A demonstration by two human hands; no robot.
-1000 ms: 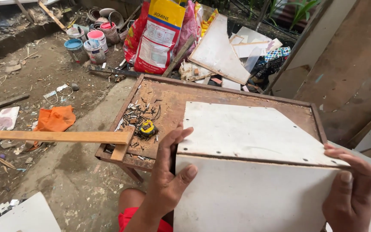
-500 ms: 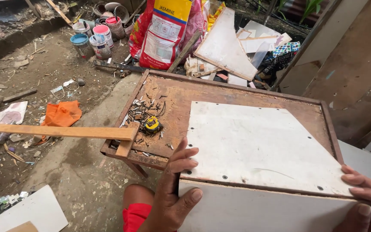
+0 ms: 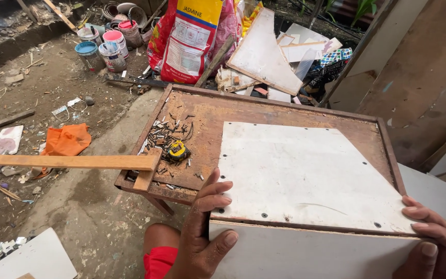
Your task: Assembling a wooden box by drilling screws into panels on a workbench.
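- The left hand grips the near left corner of a white board piece, with the fingers curled over its top face and the thumb pressed against the white front panel below it.
- The right hand holds the near right corner of the same piece, fingers lying flat on the top and the thumb on the front panel.
- Both hands are closed on the piece, one at each near corner.
- The white board piece rests on the right part of a brown wooden worktable, its far right corner cut off at a slant and small dark screw holes along its near edge.
- A yellow tape measure lies on the table to the left of the piece, among scattered nails and screws.
- A long wooden strip juts out leftward from the table's near left corner.
- On the ground to the left lies an orange cloth; farther back stand several paint cans.
- A large red and white sack leans behind the table, beside more white board offcuts.
- The person's red shorts show at the bottom edge.
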